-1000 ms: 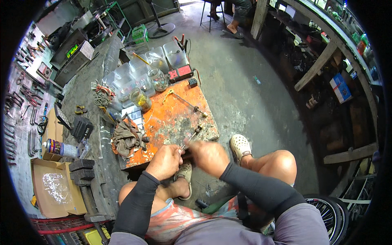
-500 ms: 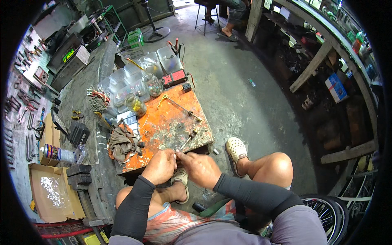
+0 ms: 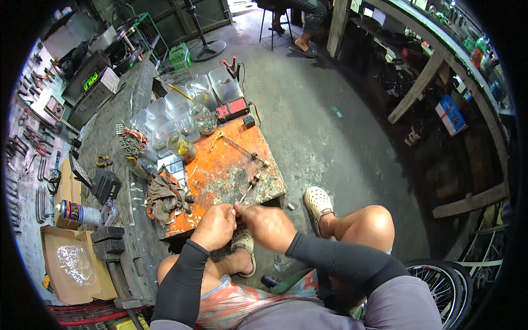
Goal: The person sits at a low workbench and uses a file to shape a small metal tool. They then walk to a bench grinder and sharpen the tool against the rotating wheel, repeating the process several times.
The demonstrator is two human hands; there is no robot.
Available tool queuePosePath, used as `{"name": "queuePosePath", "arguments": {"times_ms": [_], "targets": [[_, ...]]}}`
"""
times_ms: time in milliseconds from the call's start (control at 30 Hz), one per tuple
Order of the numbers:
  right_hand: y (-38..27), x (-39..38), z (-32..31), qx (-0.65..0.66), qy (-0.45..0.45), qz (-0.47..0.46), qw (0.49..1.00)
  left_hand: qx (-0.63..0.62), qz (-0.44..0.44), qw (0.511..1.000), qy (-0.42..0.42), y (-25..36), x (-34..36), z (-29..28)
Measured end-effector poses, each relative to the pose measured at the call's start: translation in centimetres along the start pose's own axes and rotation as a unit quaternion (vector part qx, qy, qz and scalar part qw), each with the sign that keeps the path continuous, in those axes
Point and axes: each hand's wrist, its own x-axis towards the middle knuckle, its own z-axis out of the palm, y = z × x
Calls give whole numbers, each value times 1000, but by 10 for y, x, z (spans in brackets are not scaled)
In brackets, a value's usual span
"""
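Close to the near edge of the low orange table [image 3: 208, 177], my left hand [image 3: 215, 227] and my right hand [image 3: 268, 227] meet, fingertips touching. Both are closed in a pinch, and whatever is between the fingers is too small and covered to make out. My right hand is slightly blurred. Just beyond the fingertips, a thin metal rod [image 3: 249, 187] with a dark, thicker far end lies on the worn tabletop. Farther back is a longer rod [image 3: 237, 146] with a yellow lever at one end and a metal nut at the other.
Clear plastic bins [image 3: 177, 107], glass jars [image 3: 180, 146] and a red-black device [image 3: 233, 109] crowd the table's back left. A crumpled rag [image 3: 166, 196] lies at its left edge. Vise jaws [image 3: 108, 242] stand left; a bicycle wheel [image 3: 434, 294] is lower right. Another person's leg [image 3: 309, 26] shows far off.
The view has shifted slightly. Both hands stay together at the table's near edge, with my right hand turned a little. Nothing on the table has visibly moved.
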Motion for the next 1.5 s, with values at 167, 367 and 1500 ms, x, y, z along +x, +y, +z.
{"name": "queuePosePath", "arguments": {"times_ms": [167, 367, 1500], "targets": [[29, 22, -17, -78, -19, 107, 991, 7, 19, 999, 26, -6, 1, 5], [14, 10, -6, -66, -71, 71, 993, 14, 27, 999, 22, -14, 5, 2], [33, 21, -10, -46, 16, 72, 996, 29, 50, 997, 58, -7, 6, 8]]}}
